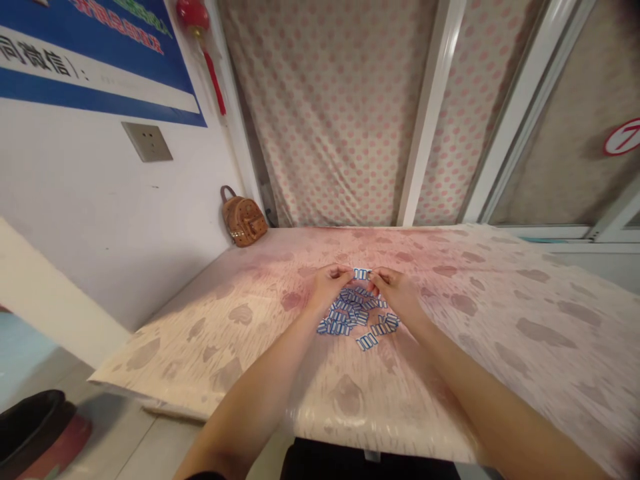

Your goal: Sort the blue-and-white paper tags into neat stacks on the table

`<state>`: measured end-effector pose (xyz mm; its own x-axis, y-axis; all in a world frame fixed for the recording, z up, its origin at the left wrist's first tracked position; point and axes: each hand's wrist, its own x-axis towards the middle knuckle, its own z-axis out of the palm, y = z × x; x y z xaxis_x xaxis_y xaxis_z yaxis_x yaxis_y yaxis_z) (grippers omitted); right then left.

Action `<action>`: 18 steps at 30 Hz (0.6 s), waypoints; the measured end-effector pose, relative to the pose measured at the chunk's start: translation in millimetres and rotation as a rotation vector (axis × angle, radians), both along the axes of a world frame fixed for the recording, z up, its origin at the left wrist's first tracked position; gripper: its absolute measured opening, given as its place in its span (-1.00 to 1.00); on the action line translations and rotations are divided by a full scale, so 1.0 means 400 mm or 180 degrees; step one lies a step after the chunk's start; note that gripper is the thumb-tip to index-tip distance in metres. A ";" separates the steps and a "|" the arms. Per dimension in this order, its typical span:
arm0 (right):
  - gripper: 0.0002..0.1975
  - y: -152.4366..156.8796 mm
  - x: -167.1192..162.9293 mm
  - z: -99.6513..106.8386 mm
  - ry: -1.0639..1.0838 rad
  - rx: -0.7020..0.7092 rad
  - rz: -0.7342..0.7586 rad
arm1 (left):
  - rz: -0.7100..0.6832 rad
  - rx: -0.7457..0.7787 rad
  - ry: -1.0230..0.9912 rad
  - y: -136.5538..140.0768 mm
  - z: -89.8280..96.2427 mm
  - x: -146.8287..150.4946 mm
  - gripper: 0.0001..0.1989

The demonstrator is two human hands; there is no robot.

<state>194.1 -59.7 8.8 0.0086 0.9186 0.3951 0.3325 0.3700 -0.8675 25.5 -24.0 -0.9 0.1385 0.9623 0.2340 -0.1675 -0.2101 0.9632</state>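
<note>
A small white piece with blue stripes (363, 274) is stretched between my two hands, just above a heap of similar pieces. The fingers of my left hand (331, 279) pinch its left end. At the right end, my right hand (393, 285) grips it between thumb and fingers. Below lies the heap of blue-and-white striped pieces (345, 312), overlapping one another on the tablecloth. One striped piece (367, 341) rests at the heap's near edge. The exact kind of these pieces is too small to make out.
A patterned plastic tablecloth (240, 353) covers the table. At its far left corner stands a small brown backpack (245, 219) against the wall. A dark and red bin (47, 433) is on the floor at left. Dotted curtains (330, 113) hang behind the table.
</note>
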 end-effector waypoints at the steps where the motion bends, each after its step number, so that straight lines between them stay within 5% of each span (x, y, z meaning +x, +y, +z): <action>1: -0.69 0.004 0.003 -0.001 0.0066 -0.0019 -0.0017 | 0.0020 -0.0005 -0.0016 0.007 -0.002 -0.005 -0.83; 10: -0.62 0.002 0.057 0.028 0.1159 -0.0153 -0.0381 | 0.0813 -0.0538 0.0877 0.184 0.022 -0.088 -0.92; 18: -0.68 -0.039 0.104 0.070 0.1561 -0.0357 -0.0373 | 0.0908 -0.0696 0.1333 0.363 -0.040 -0.053 -0.85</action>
<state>235.6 -75.3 36.8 0.2735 0.9368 0.2179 -0.0897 0.2504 -0.9640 4.3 121.4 -16.9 -0.0967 0.9953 0.0053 0.2736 0.0214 0.9616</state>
